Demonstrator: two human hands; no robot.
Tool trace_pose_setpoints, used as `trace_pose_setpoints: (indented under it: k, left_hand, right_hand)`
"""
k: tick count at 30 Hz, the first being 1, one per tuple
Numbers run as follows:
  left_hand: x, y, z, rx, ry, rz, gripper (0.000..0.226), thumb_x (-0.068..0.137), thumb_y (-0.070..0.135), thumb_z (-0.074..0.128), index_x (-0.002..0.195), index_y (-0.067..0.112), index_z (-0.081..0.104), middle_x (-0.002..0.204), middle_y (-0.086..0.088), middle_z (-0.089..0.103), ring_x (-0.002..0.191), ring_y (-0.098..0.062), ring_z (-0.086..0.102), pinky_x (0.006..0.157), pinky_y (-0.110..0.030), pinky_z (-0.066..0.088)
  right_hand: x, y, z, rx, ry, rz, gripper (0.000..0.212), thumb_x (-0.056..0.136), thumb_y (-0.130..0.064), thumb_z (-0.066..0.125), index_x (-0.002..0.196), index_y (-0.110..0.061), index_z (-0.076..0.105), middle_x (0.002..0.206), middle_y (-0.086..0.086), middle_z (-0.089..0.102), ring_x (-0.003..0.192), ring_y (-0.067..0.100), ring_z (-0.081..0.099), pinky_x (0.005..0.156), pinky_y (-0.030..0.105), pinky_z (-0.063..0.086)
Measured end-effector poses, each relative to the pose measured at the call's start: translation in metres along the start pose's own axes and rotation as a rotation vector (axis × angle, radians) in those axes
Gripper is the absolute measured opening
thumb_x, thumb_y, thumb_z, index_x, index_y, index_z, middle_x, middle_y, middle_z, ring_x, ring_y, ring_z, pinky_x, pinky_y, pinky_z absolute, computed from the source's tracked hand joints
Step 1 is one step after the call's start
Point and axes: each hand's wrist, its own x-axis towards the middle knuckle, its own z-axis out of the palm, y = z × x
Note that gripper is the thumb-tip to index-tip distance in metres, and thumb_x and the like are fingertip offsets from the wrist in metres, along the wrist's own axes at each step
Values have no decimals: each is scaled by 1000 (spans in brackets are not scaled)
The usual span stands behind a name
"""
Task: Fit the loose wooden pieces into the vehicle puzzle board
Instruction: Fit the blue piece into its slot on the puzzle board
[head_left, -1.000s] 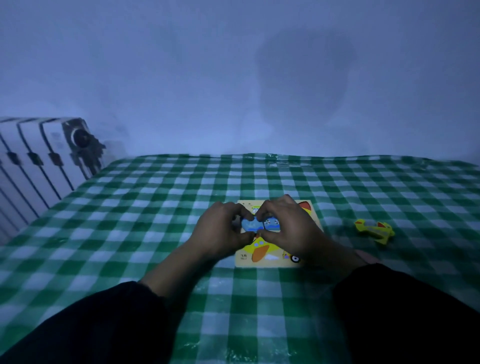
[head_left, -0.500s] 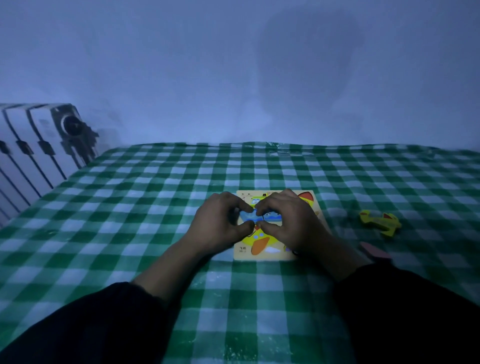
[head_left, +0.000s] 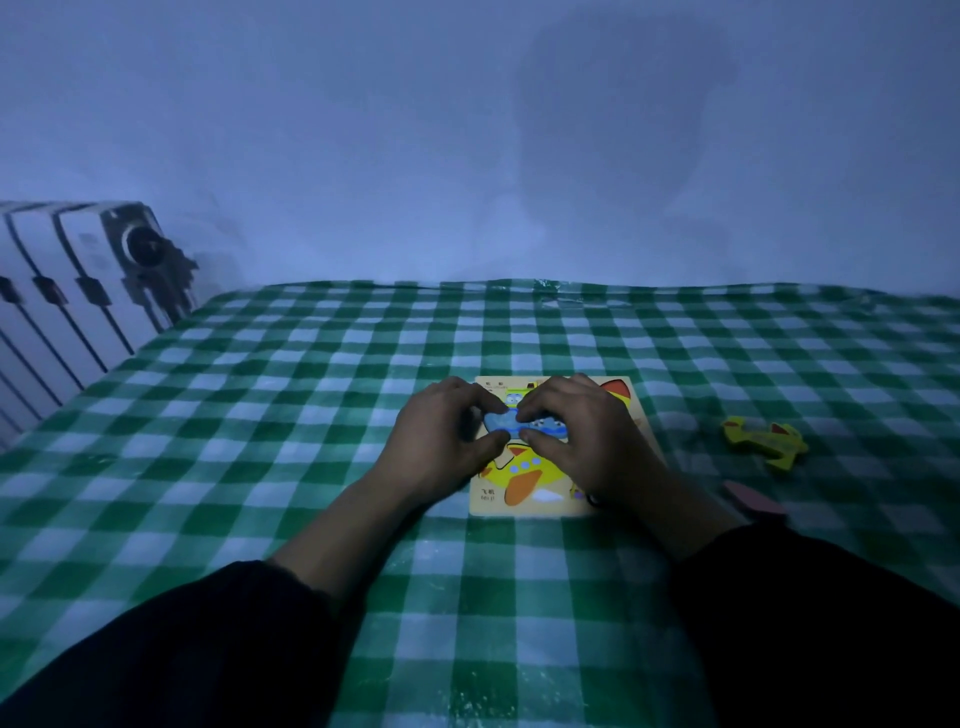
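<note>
Fingertips of left hand (head_left: 441, 441) and right hand (head_left: 582, 436) pinch a blue piece (head_left: 524, 425) over the puzzle board (head_left: 524, 506). Slightly skewed, it could jam.

Both hands, left (head_left: 441, 441) & right (head_left: 587, 436), are pressing a blue piece (head_left: 524, 426) onto the puzzle board (head_left: 524, 506) w/ fingertips, atop the green-checked surface (head_left: 311, 415). A yellow piece (head_left: 763, 441) & a pink piece (head_left: 753, 499) are lying loose to the right.

Dim room, bluish light, bare wall.
A green-and-white checked cloth (head_left: 311, 415) covered the surface; a white radiator (head_left: 57, 291) stood at 9 o'clock against the plain wall (head_left: 415, 130).
</note>
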Motion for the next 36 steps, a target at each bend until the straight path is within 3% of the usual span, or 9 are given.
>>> trace_pose_setpoints:
  k: [9, 24, 29, 36]
  left_hand:
    - [0, -1, 2, -14, 8, -7, 18, 75, 31, 78, 90, 25, 70, 93, -1, 69, 78, -17, 63, 75, -40, 53]
    - [0, -3, 2, 27, -9, 13, 14, 78, 30, 74, 92, 28, 72, 95, 4, 69, 80, -13, 63, 75, -38, 54]
    - [0, -2, 1, 66, -24, 19, 17, 81, 31, 70, 98, 28, 73, 104, 4, 70, 92, -16, 62, 81, -38, 52]
    - [-2, 2, -1, 97, -25, 35, 18, 82, 30, 68, 100, 29, 73, 107, 4, 71, 100, -18, 59, 87, -37, 49]
  right_hand:
    - [0, 0, 1, 1, 9, 13, 13, 79, -20, 68, 91, -15, 69, 95, 3, 71, 92, 25, 59, 79, 43, 50]
    - [-1, 0, 0, 17, -20, 8, 18, 76, -10, 68, 94, -10, 72, 100, 9, 71, 97, 27, 61, 86, 42, 48]
    - [-2, -5, -1, 64, -31, 6, 35, 71, 3, 59, 103, -10, 67, 103, 11, 66, 100, 26, 58, 86, 42, 48]
    - [-2, -7, -3, 145, -27, -10, 35, 73, 4, 58, 104, -11, 64, 101, 10, 63, 97, 20, 60, 84, 32, 50]
